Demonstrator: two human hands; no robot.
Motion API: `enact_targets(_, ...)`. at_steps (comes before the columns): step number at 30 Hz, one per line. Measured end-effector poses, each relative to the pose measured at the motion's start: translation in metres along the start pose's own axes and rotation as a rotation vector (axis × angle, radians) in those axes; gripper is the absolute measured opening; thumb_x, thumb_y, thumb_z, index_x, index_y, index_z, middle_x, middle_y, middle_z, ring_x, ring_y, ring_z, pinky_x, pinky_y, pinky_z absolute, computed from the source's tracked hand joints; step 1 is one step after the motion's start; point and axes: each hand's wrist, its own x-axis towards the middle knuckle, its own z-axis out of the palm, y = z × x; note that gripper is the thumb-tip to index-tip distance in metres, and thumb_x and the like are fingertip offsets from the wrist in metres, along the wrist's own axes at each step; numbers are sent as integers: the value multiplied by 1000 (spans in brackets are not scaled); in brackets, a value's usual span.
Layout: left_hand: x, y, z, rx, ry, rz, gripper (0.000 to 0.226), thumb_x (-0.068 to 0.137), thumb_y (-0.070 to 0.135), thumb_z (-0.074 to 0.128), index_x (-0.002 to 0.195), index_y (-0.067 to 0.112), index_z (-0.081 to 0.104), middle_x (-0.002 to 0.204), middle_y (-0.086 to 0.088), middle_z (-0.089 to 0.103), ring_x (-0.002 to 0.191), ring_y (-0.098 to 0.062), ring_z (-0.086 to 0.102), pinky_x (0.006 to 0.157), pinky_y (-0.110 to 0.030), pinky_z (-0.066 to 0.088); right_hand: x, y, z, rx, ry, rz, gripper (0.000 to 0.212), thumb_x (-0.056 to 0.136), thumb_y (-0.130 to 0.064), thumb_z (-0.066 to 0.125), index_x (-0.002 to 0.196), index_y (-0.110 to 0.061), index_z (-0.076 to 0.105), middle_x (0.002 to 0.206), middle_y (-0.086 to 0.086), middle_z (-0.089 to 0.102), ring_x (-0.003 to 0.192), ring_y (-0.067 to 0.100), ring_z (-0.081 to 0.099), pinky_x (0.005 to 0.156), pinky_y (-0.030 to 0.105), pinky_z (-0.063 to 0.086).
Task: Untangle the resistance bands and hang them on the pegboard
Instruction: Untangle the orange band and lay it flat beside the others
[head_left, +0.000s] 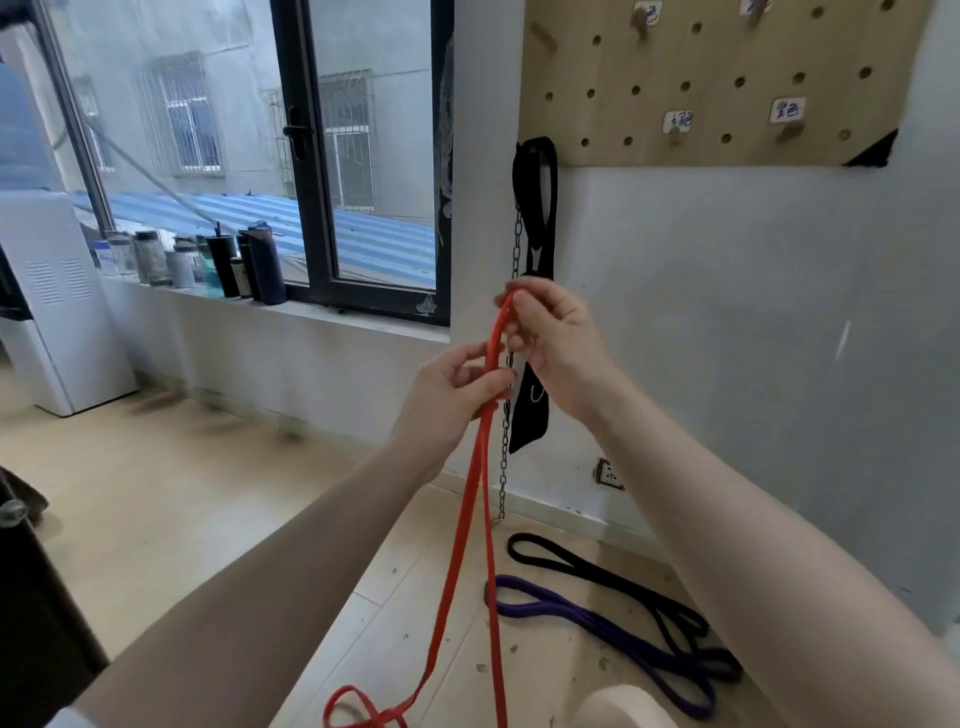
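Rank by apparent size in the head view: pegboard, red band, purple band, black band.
1. pegboard, partly cropped
2. red band, nearest the camera
3. purple band and black band look alike; unranked.

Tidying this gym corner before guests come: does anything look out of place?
Yes. A black band and a purple band lie crossed on the floor below the pegboard, whose visible pegs are bare. The red band, held in both hands, trails down with its lower end twisted.

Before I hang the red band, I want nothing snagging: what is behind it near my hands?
Behind the red band a metal chain and a black strap hang on the wall. Both hands cover their middle parts.
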Motion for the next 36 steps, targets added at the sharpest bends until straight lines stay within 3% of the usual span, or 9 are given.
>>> enact_targets(5, -7, -13, -6, -19, 27, -57, 27, 86, 12, 60, 113, 13, 60, 96, -7, 70, 85, -16, 70, 80, -28, 56, 15, -11, 2, 242, 82, -4, 11, 95, -3, 45, 92, -6, 56, 78, 6, 61, 59, 8, 55, 57, 14, 51)
enact_targets(14, -4, -12, -19, 315, -20, 1, 12, 83, 15, 66, 91, 23, 64, 84, 1, 68, 74, -10, 68, 69, -18, 55, 26, -5, 6, 250, 83, 35, 14, 93, -2, 50, 94, -8, 62, 81, 6, 65, 50, 5, 52, 47, 12, 44)
enact_targets(18, 3, -5, -17, 169, 81, -64, 11, 84, 12, 65, 93, 16, 62, 83, -1, 67, 59, -3, 66, 58, -13, 54, 29, 2, 13, 200, 62, 67, 27, 93, -9, 52, 120, -8, 52, 102, 0, 60, 80, 11, 64, 73, 21, 54)
enact_targets(20, 6, -1, -19, 71, 172, -98, 11, 84, 9, 64, 95, 11, 61, 83, -2, 67, 58, -4, 66, 54, -10, 52, 18, 23, 9, -32, 110, 109, 46, 93, -21, 54, 135, -11, 38, 119, -1, 53, 100, 16, 60, 91, 28, 49)
enact_targets(23, 10, -1, -19, 10, 249, -145, 14, 85, 9, 63, 98, 7, 62, 84, -5, 68, 68, -12, 67, 55, -14, 54, -27, 74, 3, -377, -30, 220, 42, 96, -36, 45, 132, -16, 44, 127, 0, 56, 114, 15, 55, 99, 29, 42)
enact_targets(25, 11, -4, -19, -34, 300, -182, 16, 85, 9, 63, 101, 5, 62, 83, -5, 66, 69, -14, 66, 53, -14, 53, -57, 106, 3, -457, -156, 274, 32, 97, -36, 43, 124, -21, 49, 119, -2, 61, 113, 12, 55, 98, 28, 42)
enact_targets(29, 13, -12, -25, -78, 368, -206, 18, 85, 10, 64, 102, 4, 63, 84, -5, 67, 72, -16, 66, 60, -19, 56, -89, 147, 3, -652, -181, 278, 20, 90, -40, 51, 110, -43, 48, 98, -8, 66, 98, 11, 62, 93, 40, 50)
enact_targets(32, 9, -17, -33, -70, 406, -220, 14, 85, 11, 64, 98, 8, 63, 86, -6, 66, 74, -16, 66, 59, -18, 56, -100, 160, -4, -663, -173, 276, 15, 95, -27, 46, 103, -39, 52, 79, -7, 61, 81, 6, 63, 88, 42, 52)
enact_targets(36, 5, -37, -51, -74, 503, -299, 27, 86, 13, 62, 111, 2, 60, 94, -7, 66, 81, -18, 67, 73, -26, 58, -101, 155, -14, -575, -136, 344, 14, 98, -18, 43, 108, -22, 51, 80, -2, 57, 70, 9, 60, 79, 32, 56)
